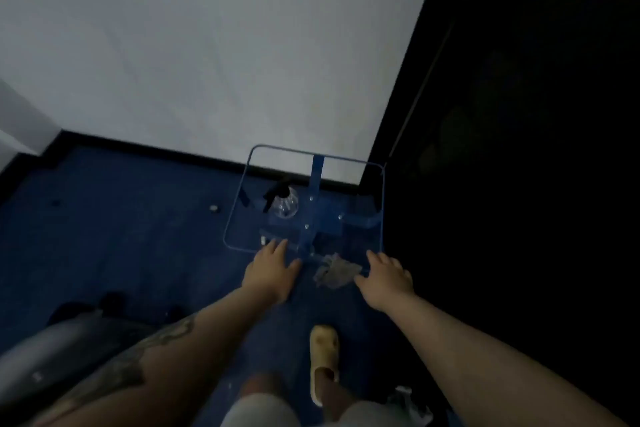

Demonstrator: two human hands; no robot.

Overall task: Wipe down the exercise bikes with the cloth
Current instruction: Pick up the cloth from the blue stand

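Cloth (335, 270): crumpled on clear table (242, 191), near edge, six o'clock.
Left hand (272, 270): spread, empty.
Right hand (384, 279): spread, empty, beside cloth.
Spray bottle (285, 203): ten o'clock.
Risk: dim light; a nudge could drop the cloth.

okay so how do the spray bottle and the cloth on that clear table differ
The spray bottle stands upright at the far left of the clear table; the cloth lies crumpled at the near edge. The bottle is clear with a black trigger; the cloth is grey. The cloth lies between both hands; the bottle sits beyond them.
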